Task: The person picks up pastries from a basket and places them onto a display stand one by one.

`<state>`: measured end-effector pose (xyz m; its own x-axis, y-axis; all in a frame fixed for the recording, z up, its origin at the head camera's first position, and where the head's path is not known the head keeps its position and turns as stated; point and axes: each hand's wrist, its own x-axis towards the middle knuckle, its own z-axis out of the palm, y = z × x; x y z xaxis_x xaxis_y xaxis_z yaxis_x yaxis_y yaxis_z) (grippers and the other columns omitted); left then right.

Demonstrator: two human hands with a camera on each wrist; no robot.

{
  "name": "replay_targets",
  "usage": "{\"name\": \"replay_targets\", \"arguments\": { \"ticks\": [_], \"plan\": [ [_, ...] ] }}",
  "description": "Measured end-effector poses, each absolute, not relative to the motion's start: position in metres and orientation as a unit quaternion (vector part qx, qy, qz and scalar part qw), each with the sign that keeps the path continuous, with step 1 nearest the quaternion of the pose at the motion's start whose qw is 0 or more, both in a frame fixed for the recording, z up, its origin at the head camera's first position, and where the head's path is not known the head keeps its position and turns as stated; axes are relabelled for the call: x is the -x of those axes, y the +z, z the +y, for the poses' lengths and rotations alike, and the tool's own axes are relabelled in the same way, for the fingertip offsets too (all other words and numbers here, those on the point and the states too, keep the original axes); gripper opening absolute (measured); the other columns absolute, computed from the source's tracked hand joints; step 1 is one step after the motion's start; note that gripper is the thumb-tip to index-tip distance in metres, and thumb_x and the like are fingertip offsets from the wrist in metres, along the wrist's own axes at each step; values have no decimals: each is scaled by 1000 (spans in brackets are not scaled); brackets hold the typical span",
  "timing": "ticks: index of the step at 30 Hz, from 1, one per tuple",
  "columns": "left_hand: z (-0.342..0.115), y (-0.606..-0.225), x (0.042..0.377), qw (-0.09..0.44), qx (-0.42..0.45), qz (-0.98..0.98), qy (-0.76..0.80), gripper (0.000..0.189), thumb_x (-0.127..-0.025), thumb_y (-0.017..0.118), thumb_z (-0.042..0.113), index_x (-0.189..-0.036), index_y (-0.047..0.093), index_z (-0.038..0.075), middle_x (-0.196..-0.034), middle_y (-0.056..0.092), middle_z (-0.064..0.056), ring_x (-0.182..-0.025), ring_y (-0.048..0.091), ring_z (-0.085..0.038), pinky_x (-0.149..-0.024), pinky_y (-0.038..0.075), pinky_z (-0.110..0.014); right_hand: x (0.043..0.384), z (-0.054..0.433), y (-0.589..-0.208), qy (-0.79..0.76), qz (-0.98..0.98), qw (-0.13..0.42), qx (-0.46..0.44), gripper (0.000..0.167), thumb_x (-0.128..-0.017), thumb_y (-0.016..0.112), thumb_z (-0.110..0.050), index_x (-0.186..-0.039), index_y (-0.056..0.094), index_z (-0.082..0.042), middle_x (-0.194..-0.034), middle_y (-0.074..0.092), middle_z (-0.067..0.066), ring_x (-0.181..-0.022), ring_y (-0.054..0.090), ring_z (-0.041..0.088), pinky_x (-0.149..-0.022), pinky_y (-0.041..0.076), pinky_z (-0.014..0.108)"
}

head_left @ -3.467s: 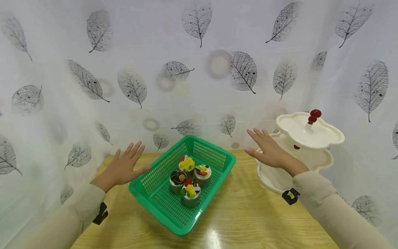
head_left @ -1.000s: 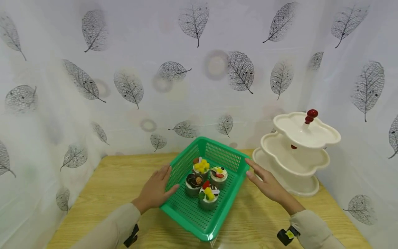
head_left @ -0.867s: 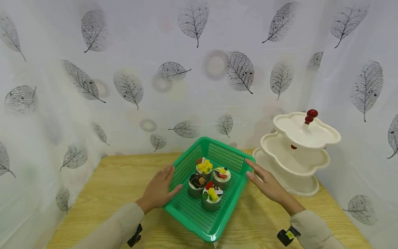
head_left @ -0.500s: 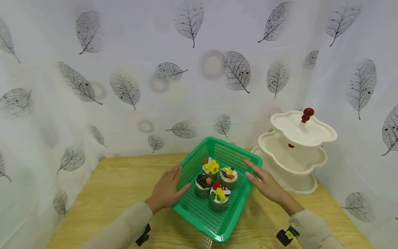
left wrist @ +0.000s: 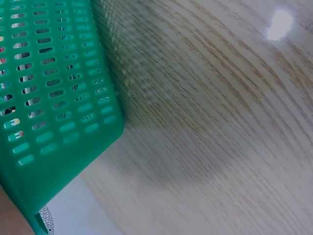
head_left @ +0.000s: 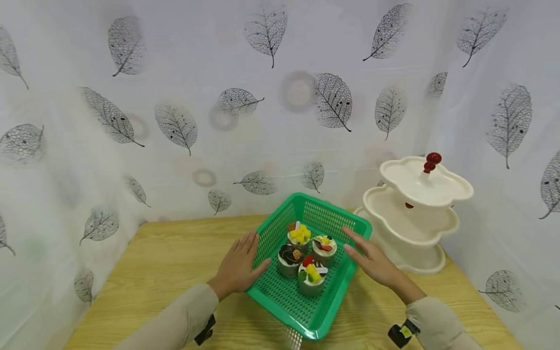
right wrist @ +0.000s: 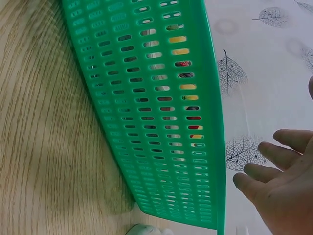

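Observation:
A green perforated basket [head_left: 278,296] sits at an angle on the table, holding several small cups of dessert [head_left: 311,283] topped with cream, fruit and chocolate. My left hand [head_left: 236,267] lies against the basket's left rim, fingers straight and thumb reaching over the edge. Only a sliver of that hand [left wrist: 9,218] shows in the left wrist view, beside the green wall. Over the right rim, my right hand [head_left: 375,262] is held with fingers extended. In the right wrist view, this hand [right wrist: 283,178] appears apart from the basket wall [right wrist: 146,107].
A cream three-tier stand [head_left: 413,221] with scalloped plates and a red knob stands just right of the basket. The wooden table [head_left: 170,257] extends to both sides. A white leaf-print curtain [head_left: 201,63] hangs behind.
Both hands have come down from their raised positions to the basket. The basket, with the desserts inside, has slid right toward the stand, the left hand moving along with it.

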<state>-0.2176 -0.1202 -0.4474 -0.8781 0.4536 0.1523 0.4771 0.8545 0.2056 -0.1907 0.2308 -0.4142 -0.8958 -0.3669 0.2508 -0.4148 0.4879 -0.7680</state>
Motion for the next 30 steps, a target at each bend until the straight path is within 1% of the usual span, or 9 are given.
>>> {"name": "replay_targets", "arguments": {
  "ticks": [4,10,15,17,20,22,25,27,30],
  "plan": [
    [-121,-448,219,40,244,-964,-100,76,-100,33,54,-151,22,-2,-159,14,-16,-146,15,-31,-118,14,-48,192,227,-417,454,-861,19,-229,51,-103,44,-18,-149,31,-1,-152,28,26,-137,28,47,-106,30,63],
    [-122,-447,219,35,251,-963,-96,76,-100,33,54,-151,22,-2,-159,13,-17,-147,12,-31,-118,12,-49,197,221,-419,454,-855,6,-249,51,-102,47,-18,-148,33,-1,-151,30,25,-136,30,47,-104,32,63],
    [-123,-447,219,33,249,-964,-90,77,-100,32,55,-151,20,-1,-159,11,-16,-147,10,-30,-119,11,-48,203,214,-420,454,-844,-58,-281,55,-102,47,-21,-151,28,-4,-152,30,24,-135,32,48,-103,34,63],
    [-123,-448,219,34,250,-963,-92,77,-100,33,54,-151,21,-2,-159,11,-16,-147,11,-30,-119,11,-49,205,212,-419,445,-844,-89,-285,58,-102,49,-24,-151,27,-4,-153,28,24,-135,32,49,-103,33,64],
    [-123,-448,218,35,249,-963,-93,77,-100,33,54,-151,21,-2,-159,11,-16,-147,10,-30,-119,10,-48,209,207,-420,406,-858,-116,-291,64,-99,53,-32,-151,28,-5,-152,30,23,-136,31,48,-104,32,64],
    [-123,-449,218,37,250,-963,-91,77,-100,33,54,-151,21,-2,-159,11,-16,-147,11,-30,-119,10,-48,211,203,-420,380,-868,-125,-294,68,-97,57,-36,-151,30,-5,-152,32,21,-136,31,46,-104,32,64],
    [-122,-450,219,41,252,-963,-90,77,-100,33,55,-151,22,-2,-159,13,-16,-147,11,-30,-119,11,-49,215,197,-421,351,-876,-116,-309,73,-92,63,-40,-149,33,-6,-150,36,18,-135,36,43,-103,35,63],
    [-122,-451,220,43,253,-962,-88,77,-100,33,55,-151,22,-2,-159,14,-17,-147,12,-30,-119,11,-49,216,195,-422,343,-877,-109,-317,76,-89,66,-41,-148,35,-4,-148,39,19,-132,40,42,-101,37,62],
    [-121,-452,221,44,254,-962,-85,77,-100,32,55,-151,21,-1,-159,14,-17,-147,12,-30,-119,11,-49,218,191,-425,334,-878,-115,-323,83,-87,69,-42,-148,33,-1,-146,42,21,-129,43,43,-101,38,61]
  ]
}}
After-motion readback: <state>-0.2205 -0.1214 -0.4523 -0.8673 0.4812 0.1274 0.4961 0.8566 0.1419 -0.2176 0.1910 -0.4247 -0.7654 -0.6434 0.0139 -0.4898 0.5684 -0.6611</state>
